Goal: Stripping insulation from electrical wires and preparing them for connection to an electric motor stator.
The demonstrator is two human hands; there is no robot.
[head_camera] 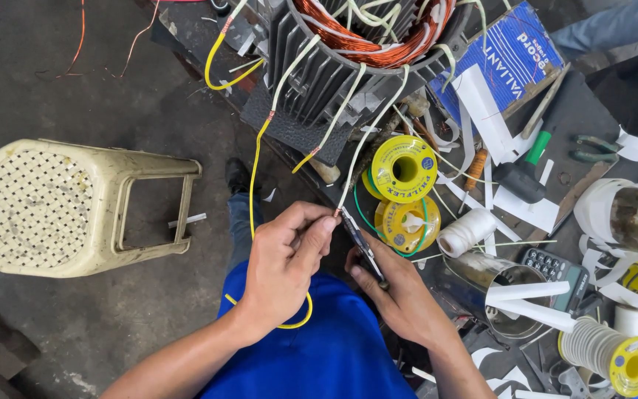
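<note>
Sleeved lead wire (367, 140), pale greenish-white, runs from the copper windings (363, 37) of a finned motor stator (319, 74) down to the person's hands, where its lower end meets the tip of a small dark hand tool (363, 247). Left hand (286, 270): thumb and forefinger pinched closed on the lead's lower end, just beside the tool tip; a yellow wire (256, 170) passes behind this hand and loops out below the wrist. Right hand (400, 295): fingers wrapped around the tool's handles, holding it firmly; whether the tool's tips are closed on the lead cannot be told. Both hands sit over the person's blue shirt (334, 347), at the near edge of a cluttered workbench (577, 111). Near the right hand stand two yellow spools (404, 170), one above the other, with a roll of white twine (467, 233) just beside them. Farther right lie a green-handled mallet (526, 170), a metal can (500, 288) holding white paper strips, a calculator (555, 270), and another yellow-ended spool (607, 355). A blue carton (511, 55) lies beside the stator. On the floor, well apart to the left, stands a cream plastic stool (60, 207).
</note>
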